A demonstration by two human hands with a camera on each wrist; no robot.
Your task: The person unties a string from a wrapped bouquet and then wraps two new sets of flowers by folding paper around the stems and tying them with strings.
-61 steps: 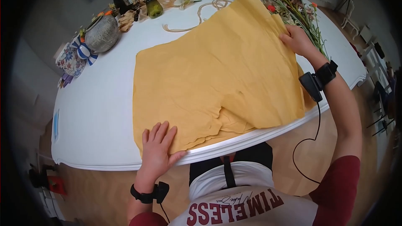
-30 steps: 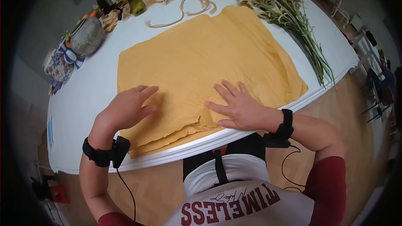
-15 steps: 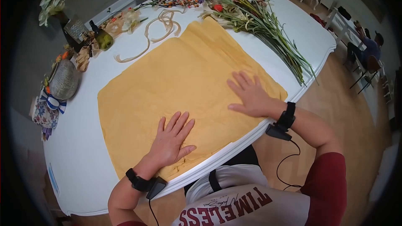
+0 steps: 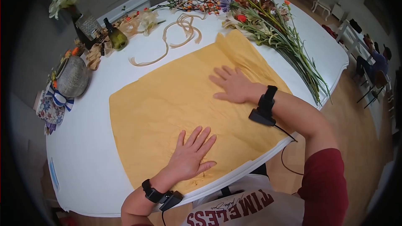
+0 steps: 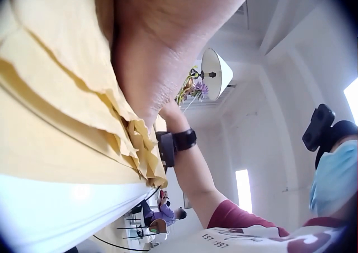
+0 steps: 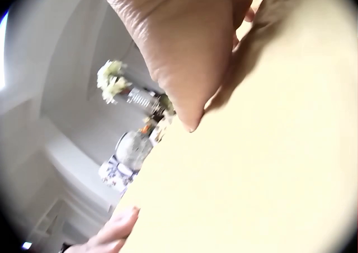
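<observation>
A large sheet of yellow wrapping paper [image 4: 155,100] lies spread over the near part of the white table, creased along its right side. My left hand [image 4: 189,157] rests flat on it near the front edge, fingers spread. Around that palm the paper is crumpled, and the left wrist view shows its ragged, layered edge [image 5: 72,91] beside the hand. My right hand [image 4: 235,86] lies palm down with fingers spread over the sheet's upper right part. In the right wrist view its thumb [image 6: 193,110] comes down right at the paper's surface.
Long-stemmed flowers [image 4: 289,54] lie along the right side. Beige ribbon [image 4: 167,37] curls beyond the paper. A green bottle [image 4: 117,37], a grey round vase [image 4: 73,76] and a floral pot [image 4: 50,109] stand along the far left. A person [image 4: 379,60] sits in the right background.
The right hand let go of the paper's raised right edge, which came down, then moved onto the sheet and up leftward. The left hand lifted from the left corner and settled nearer the front middle.
</observation>
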